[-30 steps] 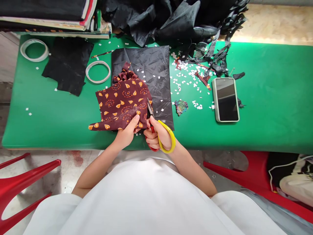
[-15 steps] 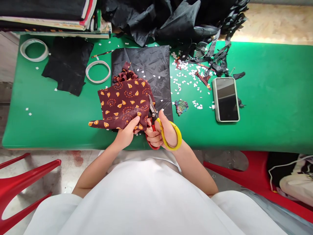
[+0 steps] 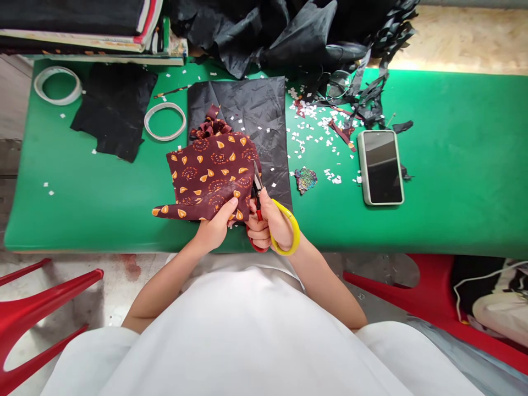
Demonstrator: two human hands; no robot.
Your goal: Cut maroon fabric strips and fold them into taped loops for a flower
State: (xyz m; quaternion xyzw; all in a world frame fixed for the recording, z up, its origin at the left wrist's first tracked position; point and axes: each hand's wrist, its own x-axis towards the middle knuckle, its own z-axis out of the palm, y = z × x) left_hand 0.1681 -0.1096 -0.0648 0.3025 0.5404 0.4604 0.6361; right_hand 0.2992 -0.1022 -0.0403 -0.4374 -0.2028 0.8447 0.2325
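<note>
My left hand (image 3: 215, 226) pinches the lower edge of a maroon fabric piece (image 3: 214, 165) printed with orange drop shapes, thumb on top. In my right hand (image 3: 274, 223) is a pair of scissors (image 3: 291, 231) with one yellow and one red handle loop. Their blades point away from me at the fabric's right side, and the cloth partly hides them. Under the fabric lies a black sheet (image 3: 264, 115). Curled maroon strips (image 3: 212, 126) rest on that sheet just beyond the fabric.
A phone (image 3: 381, 168) lies to the right on the green table (image 3: 454, 165). White paper bits (image 3: 313, 121) are scattered near a glittery scrap (image 3: 306, 180). Two tape rolls (image 3: 58, 102) and a black cloth piece (image 3: 117, 110) are at left. Black material (image 3: 280, 33) heaps up at the back.
The scissor handles have come closer together, the yellow loop moving left toward the red one. The fabric and my left hand have shifted very slightly to the right.
</note>
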